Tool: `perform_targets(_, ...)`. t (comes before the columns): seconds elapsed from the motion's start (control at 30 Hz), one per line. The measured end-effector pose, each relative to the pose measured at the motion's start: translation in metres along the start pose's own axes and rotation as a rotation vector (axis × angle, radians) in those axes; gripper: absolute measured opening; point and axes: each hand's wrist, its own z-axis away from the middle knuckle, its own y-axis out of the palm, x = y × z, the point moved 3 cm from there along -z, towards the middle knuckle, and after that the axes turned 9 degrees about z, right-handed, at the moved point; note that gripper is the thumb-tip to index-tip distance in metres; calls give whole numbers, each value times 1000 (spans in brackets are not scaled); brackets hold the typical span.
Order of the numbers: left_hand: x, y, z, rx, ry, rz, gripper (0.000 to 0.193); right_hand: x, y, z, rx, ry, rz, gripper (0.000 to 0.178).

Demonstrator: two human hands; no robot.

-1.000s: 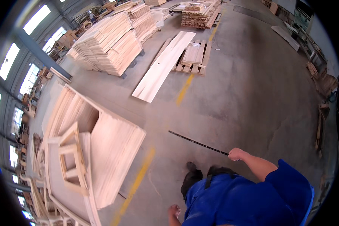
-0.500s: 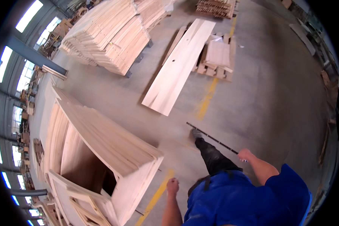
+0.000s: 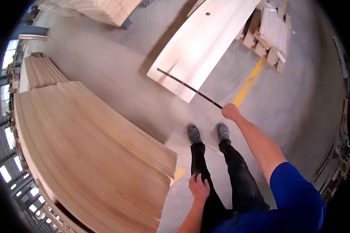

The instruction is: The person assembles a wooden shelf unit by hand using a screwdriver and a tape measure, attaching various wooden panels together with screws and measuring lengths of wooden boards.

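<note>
In my right hand (image 3: 230, 111) is one end of a long, thin dark stick (image 3: 190, 88) with small light marks along it; the fingers are wrapped round it. The stick reaches out to the left, and its far part crosses over the near end of a wide pale wooden panel (image 3: 206, 46). Whether it touches the panel I cannot tell. My left hand (image 3: 199, 188) hangs low in front of my leg with its fingers loosely apart, holding nothing. Close to its left is a big stack of pale wooden panels (image 3: 93, 151).
A pallet (image 3: 259, 49) bearing smaller boards (image 3: 274, 27) stands beyond the panel, to the right. More stacked boards (image 3: 101, 7) rise at the far left. A yellow line (image 3: 249, 83) runs along the grey concrete floor (image 3: 116, 89). My shoes (image 3: 194, 134) are near the panel's near end.
I have stepped closer to the wide panel. My right arm has stretched forward, bringing the stick over the panel's near end. The fingers of my left hand have loosened from a curl.
</note>
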Motion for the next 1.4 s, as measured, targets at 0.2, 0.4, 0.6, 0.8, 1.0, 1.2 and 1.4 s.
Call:
perform_targets(0.2, 12, -10, -47, 68, -59, -18, 37, 50, 36, -133, -7, 109, -176, 33)
perform_targets(0.4, 21, -14, -57, 96, -108, -1, 35, 58, 77, -161, 25, 170, -279, 35)
perform_targets(0.6, 21, -9, -64, 168, -111, 2, 38, 48, 92, -165, 139, 281, -258, 36)
perform_targets(0.8, 20, -3, -68, 206, -113, 19, 39, 36, 112, -175, 62, 271, -341, 35)
perform_targets(1.0, 17, -2, -73, 233, -115, 15, 39, 33, 120, -182, 52, 270, -355, 35)
perform_targets(1.2, 14, -3, -75, 244, -118, 7, 40, 31, 126, -188, 78, 251, -350, 36)
perform_targets(1.4, 16, -2, -78, 252, -116, 33, 40, 27, 129, -193, 73, 266, -356, 36)
